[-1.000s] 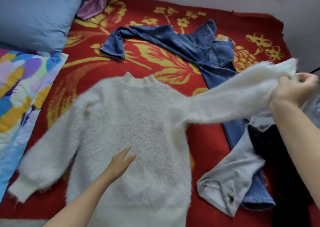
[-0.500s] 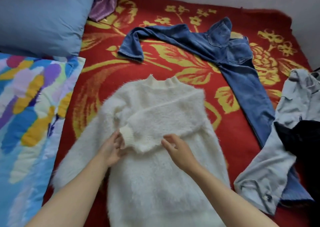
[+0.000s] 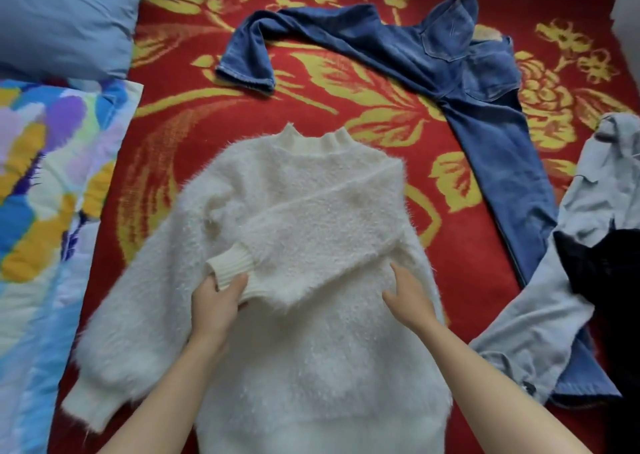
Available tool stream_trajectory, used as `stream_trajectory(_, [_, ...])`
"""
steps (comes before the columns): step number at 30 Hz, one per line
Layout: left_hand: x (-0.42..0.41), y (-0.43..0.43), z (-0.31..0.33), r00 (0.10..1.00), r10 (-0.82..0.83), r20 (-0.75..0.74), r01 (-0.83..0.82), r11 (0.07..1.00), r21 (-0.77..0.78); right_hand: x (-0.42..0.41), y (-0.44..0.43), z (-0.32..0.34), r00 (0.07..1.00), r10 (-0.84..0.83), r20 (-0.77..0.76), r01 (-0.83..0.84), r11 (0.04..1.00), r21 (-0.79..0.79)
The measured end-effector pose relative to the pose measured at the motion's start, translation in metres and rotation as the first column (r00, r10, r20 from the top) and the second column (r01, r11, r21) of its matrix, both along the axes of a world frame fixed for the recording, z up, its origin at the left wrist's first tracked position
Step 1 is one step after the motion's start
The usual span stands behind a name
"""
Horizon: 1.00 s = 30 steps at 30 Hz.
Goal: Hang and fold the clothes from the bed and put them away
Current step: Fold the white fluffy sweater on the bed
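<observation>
1. White sweater [image 3: 311, 349] lies flat mid red blanket [image 3: 381, 114], collar pointing away from person. Folded sleeve [image 3: 322, 232] crosses chest at a slant, and its ribbed cuff [image 3: 232, 268] ends nr sweater's left edge, as person sees it.
2. Step in hand, by the look of it: settling that sleeve before doing the other.
3. To do it well:
   - Set cuff down inside body outline, w/ no overhang past side edge.
   - Keep shoulder fold straight.
   - Smooth w/ flat palm from fold toward cuff.
   - Fluffy knit prob. springs back, so press, don't drag.
4. L hand [image 3: 216, 303]: pinches cuff, thumb on the rib, fingers tucked under. Closed on it, hold looks light.
5. R hand [image 3: 410, 297]: fingers straight, palm down on sweater body just below folded sleeve. Grips nothing.
6. Spread sleeve [image 3: 131, 315]: out to left of sweater body, not yet folded. Likely next.
7. Other items:
   - Jeans [image 3: 485, 107] lie beyond sweater's collar & curve round to its right.
   - Grey garment [image 3: 554, 297] lies right of sweater, w/ black garment [image 3: 606, 263] on it.
   - Pillow [image 3: 62, 20] & patterned quilt [image 3: 34, 194] lie left of sweater.
</observation>
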State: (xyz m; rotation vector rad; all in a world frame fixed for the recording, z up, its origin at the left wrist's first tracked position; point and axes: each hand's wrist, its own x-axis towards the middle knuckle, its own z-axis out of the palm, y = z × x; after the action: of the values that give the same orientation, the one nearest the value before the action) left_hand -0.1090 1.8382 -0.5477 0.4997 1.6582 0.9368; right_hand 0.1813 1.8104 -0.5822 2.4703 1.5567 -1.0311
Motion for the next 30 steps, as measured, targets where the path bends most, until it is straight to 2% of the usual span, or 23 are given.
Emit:
stream_trajectory(3, [-0.009,-0.024,-0.008,1.0,0.008,0.017,-0.006,0.997,-0.083,0.016,0.009,-0.01,0.985,0.141,0.099,-0.13,0.985,-0.114])
stream_trajectory(4, [-0.011,-0.035,-0.015,1.0,-0.005,-0.013,0.003,0.988,-0.152,0.02,0.009,-0.011,0.975,0.175,0.136,-0.152,0.975,-0.163])
stream_trajectory(7, [-0.011,-0.065,-0.038,0.956,-0.195,-0.221,0.112,0.934,-0.34,0.028,0.011,-0.015,0.944,0.26,0.206,-0.206,0.947,-0.248])
stream_trajectory(9, [-0.008,-0.07,-0.042,0.95,-0.202,-0.24,0.097,0.916,-0.39,0.027,0.012,-0.012,0.923,0.289,0.253,-0.227,0.942,-0.248])
stream_trajectory(11, [-0.009,-0.065,-0.042,0.952,-0.196,-0.235,0.09,0.914,-0.396,0.025,0.017,-0.008,0.938,0.221,0.268,-0.178,0.969,-0.174])
stream_trajectory(13, [-0.01,-0.064,-0.04,0.935,-0.244,-0.257,0.131,0.912,-0.389,0.025,0.022,-0.006,0.948,0.111,0.299,-0.112,0.994,-0.015])
stream_trajectory(15, [-0.014,-0.069,-0.038,0.873,-0.332,-0.357,0.192,0.908,-0.373,0.022,0.022,-0.006,0.925,0.174,0.338,-0.227,0.966,0.124])
stream_trajectory(16, [-0.016,-0.073,-0.038,0.818,-0.378,-0.434,0.217,0.901,-0.376,0.023,0.022,-0.009,0.902,0.242,0.357,-0.308,0.941,0.142])
stream_trajectory(17, [-0.019,-0.078,-0.041,0.734,-0.428,-0.527,0.242,0.89,-0.386,0.022,0.022,-0.012,0.875,0.325,0.359,-0.38,0.92,0.095])
stream_trajectory(18, [-0.022,-0.083,-0.045,0.616,-0.461,-0.639,0.274,0.886,-0.374,0.02,0.022,-0.014,0.836,0.406,0.369,-0.453,0.89,0.05])
stream_trajectory(20, [-0.024,-0.089,-0.051,0.293,-0.444,-0.847,0.463,0.841,-0.281,0.011,0.02,-0.015,0.776,0.504,0.379,-0.539,0.842,-0.016])
stream_trajectory(21, [-0.023,-0.091,-0.052,0.132,-0.437,-0.889,0.608,0.745,-0.276,0.006,0.017,-0.017,0.747,0.549,0.375,-0.572,0.818,-0.059])
stream_trajectory(22, [-0.022,-0.095,-0.058,-0.017,-0.431,-0.902,0.73,0.611,-0.306,0.003,0.015,-0.019,0.723,0.599,0.345,-0.597,0.793,-0.124])
stream_trajectory(23, [-0.021,-0.097,-0.066,-0.117,-0.426,-0.897,0.803,0.491,-0.338,-0.001,0.014,-0.019,0.71,0.632,0.311,-0.604,0.773,-0.192])
stream_trajectory(24, [-0.023,-0.098,-0.073,-0.175,-0.451,-0.875,0.829,0.412,-0.379,-0.006,0.013,-0.018,0.713,0.643,0.279,-0.597,0.766,-0.238])
stream_trajectory(26, [-0.029,-0.099,-0.083,-0.225,-0.514,-0.828,0.824,0.353,-0.443,-0.016,0.008,-0.019,0.737,0.621,0.268,-0.57,0.783,-0.248])
stream_trajectory(28, [-0.035,-0.099,-0.081,-0.213,-0.548,-0.809,0.813,0.36,-0.458,-0.029,0.005,-0.015,0.743,0.594,0.307,-0.554,0.804,-0.214])
stream_trajectory(30, [-0.038,-0.099,-0.071,-0.18,-0.539,-0.823,0.811,0.392,-0.434,-0.049,0.0,-0.012,0.731,0.585,0.352,-0.589,0.801,-0.108])
